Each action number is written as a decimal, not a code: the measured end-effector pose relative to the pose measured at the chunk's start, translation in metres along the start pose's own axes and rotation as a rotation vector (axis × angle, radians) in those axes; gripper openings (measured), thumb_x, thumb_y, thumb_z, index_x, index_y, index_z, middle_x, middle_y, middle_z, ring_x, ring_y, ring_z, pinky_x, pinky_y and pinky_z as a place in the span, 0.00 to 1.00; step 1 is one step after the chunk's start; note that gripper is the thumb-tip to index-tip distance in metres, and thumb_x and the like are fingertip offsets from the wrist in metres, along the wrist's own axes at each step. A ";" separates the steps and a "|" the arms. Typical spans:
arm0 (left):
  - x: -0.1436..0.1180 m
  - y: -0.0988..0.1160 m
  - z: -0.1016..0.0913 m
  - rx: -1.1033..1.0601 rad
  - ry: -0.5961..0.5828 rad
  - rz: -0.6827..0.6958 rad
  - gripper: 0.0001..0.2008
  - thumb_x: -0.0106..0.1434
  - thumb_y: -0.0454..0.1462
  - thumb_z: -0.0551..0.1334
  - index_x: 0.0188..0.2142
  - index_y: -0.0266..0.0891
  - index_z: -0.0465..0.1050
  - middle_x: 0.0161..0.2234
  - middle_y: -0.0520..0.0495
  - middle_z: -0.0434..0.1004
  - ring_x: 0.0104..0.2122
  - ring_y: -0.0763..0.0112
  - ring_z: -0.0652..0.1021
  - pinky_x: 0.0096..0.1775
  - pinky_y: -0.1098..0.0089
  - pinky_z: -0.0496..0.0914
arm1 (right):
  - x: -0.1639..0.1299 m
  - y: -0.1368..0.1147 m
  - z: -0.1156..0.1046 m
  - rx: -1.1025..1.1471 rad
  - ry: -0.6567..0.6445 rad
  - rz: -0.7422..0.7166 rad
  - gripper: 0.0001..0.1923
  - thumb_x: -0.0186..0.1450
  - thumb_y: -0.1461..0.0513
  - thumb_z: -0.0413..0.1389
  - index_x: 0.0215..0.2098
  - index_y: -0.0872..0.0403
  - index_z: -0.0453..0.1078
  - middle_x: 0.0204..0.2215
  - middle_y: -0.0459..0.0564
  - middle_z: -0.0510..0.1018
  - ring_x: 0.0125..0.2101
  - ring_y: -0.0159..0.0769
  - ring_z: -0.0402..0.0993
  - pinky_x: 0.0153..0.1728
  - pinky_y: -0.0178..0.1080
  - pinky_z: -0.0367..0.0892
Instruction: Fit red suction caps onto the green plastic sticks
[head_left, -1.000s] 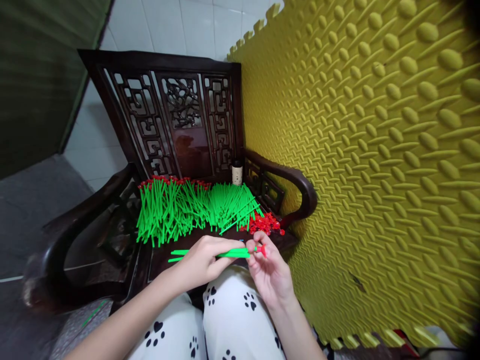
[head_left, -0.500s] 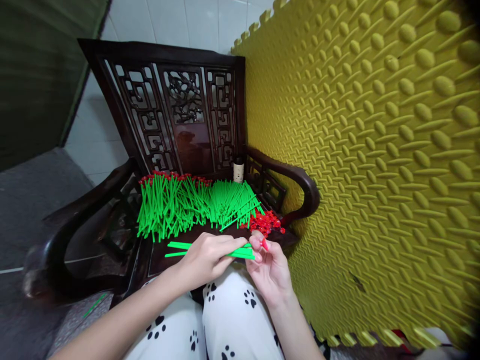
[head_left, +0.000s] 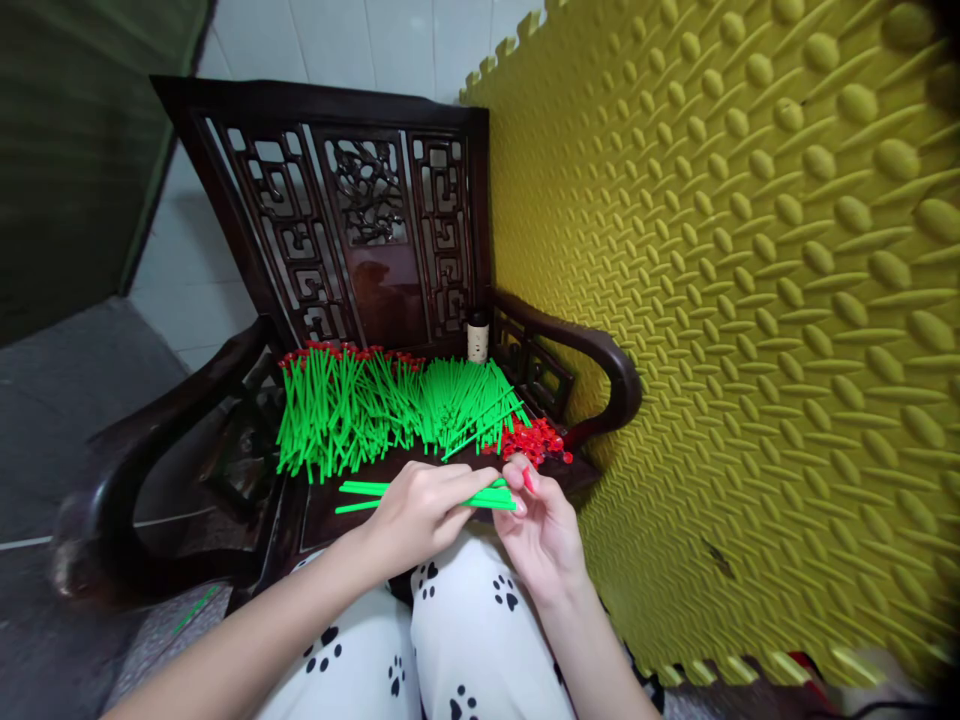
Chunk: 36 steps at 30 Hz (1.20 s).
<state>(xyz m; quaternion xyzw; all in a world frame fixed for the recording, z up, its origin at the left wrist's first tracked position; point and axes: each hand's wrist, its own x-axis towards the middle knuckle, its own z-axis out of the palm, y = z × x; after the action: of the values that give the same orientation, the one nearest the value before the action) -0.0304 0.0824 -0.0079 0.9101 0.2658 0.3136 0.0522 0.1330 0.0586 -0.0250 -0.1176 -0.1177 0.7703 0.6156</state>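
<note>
Green sticks with red heads (head_left: 337,420) lie massed at the left of the seat (head_left: 319,525) of a carved dark-wood armchair (head_left: 382,305), heads away from me. Nearer, my left hand (head_left: 420,510) is folded round a few held green sticks (head_left: 491,497), their left ends spread apart. Plain green sticks (head_left: 461,400) heap behind. Loose red caps (head_left: 536,440) lie just beyond my right hand (head_left: 551,535), whose thumb and fingertips pinch one red cap (head_left: 529,482), lower fingers loosely curled. Whether a stick end sits inside that cap: cannot tell, fingertips cover it. Judgement: works best with a single stick end ahead of the others, cap square to it, left grip close behind to limit bending, pressure even and straight along the stick.
</note>
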 end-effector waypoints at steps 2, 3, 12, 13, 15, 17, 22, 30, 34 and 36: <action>-0.001 -0.001 0.001 0.004 -0.025 -0.020 0.17 0.64 0.30 0.52 0.51 0.38 0.70 0.26 0.49 0.72 0.23 0.71 0.72 0.26 0.73 0.64 | 0.004 -0.001 -0.002 -0.013 0.022 0.002 0.09 0.51 0.69 0.63 0.27 0.56 0.68 0.21 0.42 0.74 0.15 0.20 0.64 0.17 0.21 0.67; -0.001 -0.002 0.001 -0.001 -0.033 -0.034 0.17 0.65 0.30 0.52 0.51 0.38 0.70 0.27 0.48 0.73 0.24 0.71 0.73 0.27 0.73 0.65 | 0.006 0.000 -0.003 -0.007 0.042 0.004 0.08 0.51 0.70 0.63 0.28 0.56 0.69 0.21 0.42 0.75 0.15 0.20 0.64 0.17 0.21 0.67; -0.002 -0.010 -0.005 -0.049 -0.178 -0.235 0.19 0.68 0.36 0.54 0.58 0.46 0.64 0.52 0.49 0.74 0.47 0.66 0.77 0.47 0.68 0.71 | 0.025 -0.027 -0.017 0.411 0.195 0.085 0.10 0.61 0.73 0.52 0.38 0.56 0.63 0.27 0.47 0.73 0.20 0.23 0.69 0.17 0.21 0.70; -0.003 -0.013 -0.008 -0.005 -0.206 -0.266 0.19 0.68 0.36 0.54 0.57 0.46 0.65 0.51 0.49 0.75 0.45 0.65 0.78 0.45 0.67 0.71 | 0.026 -0.038 -0.018 0.461 0.178 0.042 0.09 0.62 0.72 0.51 0.39 0.56 0.62 0.27 0.47 0.73 0.20 0.23 0.69 0.17 0.21 0.70; -0.008 -0.017 -0.013 0.063 -0.259 -0.315 0.18 0.67 0.35 0.54 0.56 0.45 0.67 0.50 0.48 0.76 0.44 0.63 0.78 0.44 0.67 0.72 | 0.029 -0.061 -0.022 0.505 0.151 -0.058 0.08 0.65 0.70 0.49 0.42 0.56 0.61 0.29 0.48 0.73 0.21 0.23 0.69 0.17 0.21 0.71; -0.012 -0.019 -0.017 0.105 -0.296 -0.339 0.18 0.67 0.35 0.53 0.55 0.44 0.68 0.50 0.49 0.75 0.44 0.62 0.78 0.44 0.66 0.71 | 0.035 -0.080 -0.024 0.417 0.159 -0.137 0.07 0.67 0.69 0.47 0.43 0.56 0.61 0.29 0.48 0.73 0.21 0.23 0.69 0.18 0.21 0.72; -0.016 -0.016 -0.018 0.250 -0.335 -0.450 0.18 0.66 0.35 0.52 0.54 0.43 0.68 0.50 0.48 0.75 0.45 0.60 0.77 0.45 0.65 0.70 | 0.068 -0.091 -0.020 -0.075 0.220 -0.263 0.07 0.67 0.69 0.46 0.37 0.56 0.64 0.28 0.46 0.74 0.20 0.21 0.68 0.17 0.19 0.70; -0.015 -0.067 -0.045 0.550 -0.117 -0.949 0.17 0.64 0.34 0.50 0.48 0.41 0.71 0.36 0.43 0.79 0.37 0.58 0.79 0.37 0.67 0.69 | 0.126 -0.048 -0.045 -0.687 0.314 -0.429 0.12 0.56 0.55 0.59 0.34 0.53 0.66 0.36 0.47 0.77 0.24 0.27 0.73 0.26 0.31 0.72; -0.017 -0.109 -0.060 0.694 -0.037 -1.190 0.17 0.64 0.37 0.50 0.45 0.35 0.73 0.36 0.34 0.78 0.38 0.47 0.78 0.35 0.61 0.69 | 0.120 -0.043 -0.080 -1.189 0.362 -0.437 0.12 0.54 0.53 0.58 0.30 0.53 0.68 0.26 0.46 0.74 0.24 0.36 0.72 0.28 0.39 0.70; -0.017 -0.128 -0.065 0.731 -0.027 -1.271 0.17 0.65 0.38 0.50 0.43 0.32 0.74 0.37 0.31 0.77 0.40 0.46 0.77 0.36 0.59 0.70 | 0.112 -0.044 -0.096 -1.456 0.377 -0.437 0.07 0.54 0.57 0.59 0.26 0.52 0.69 0.23 0.46 0.73 0.29 0.40 0.71 0.35 0.42 0.68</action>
<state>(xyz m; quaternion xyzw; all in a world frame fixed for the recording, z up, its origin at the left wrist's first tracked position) -0.1379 0.1782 0.0012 0.5435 0.8293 0.1030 -0.0798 0.1810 0.1807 -0.1054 -0.5945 -0.5073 0.3277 0.5309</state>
